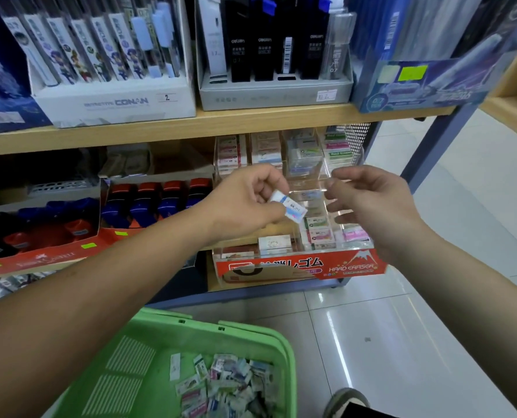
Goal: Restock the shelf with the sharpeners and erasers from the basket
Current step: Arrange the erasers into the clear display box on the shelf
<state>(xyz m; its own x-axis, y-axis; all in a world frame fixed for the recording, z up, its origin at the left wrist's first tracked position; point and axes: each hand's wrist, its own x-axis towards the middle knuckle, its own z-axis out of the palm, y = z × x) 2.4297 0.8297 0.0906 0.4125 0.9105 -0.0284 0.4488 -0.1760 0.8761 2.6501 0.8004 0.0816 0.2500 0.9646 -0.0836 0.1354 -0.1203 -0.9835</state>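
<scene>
A green basket (pixel 191 330) sits near on the tiled floor with a loose heap of small wrapped erasers (pixel 230 384) in it. Beyond it, on the lower right of the shelf (pixel 251 120), a clear display case (pixel 346 179) holds rows of wrapped erasers in its compartments; its red front card (pixel 299 267) reads "HARD ERASER" beside Japanese script. The left hand (pixel 245 203) pinches one white-and-blue eraser (pixel 289 206) just in front of the case. The right hand (pixel 375 203) hangs beside it, fingers loosely curled and holding nothing. On the left, a red Faber-Castell box (pixel 46 259) holds blue and red items. Above, a white box (pixel 115 102) marked "DETECTIVE CONAN" holds pens, and a grey tray (pixel 275 95) carries black "deli" packs marked 0.7.
</scene>
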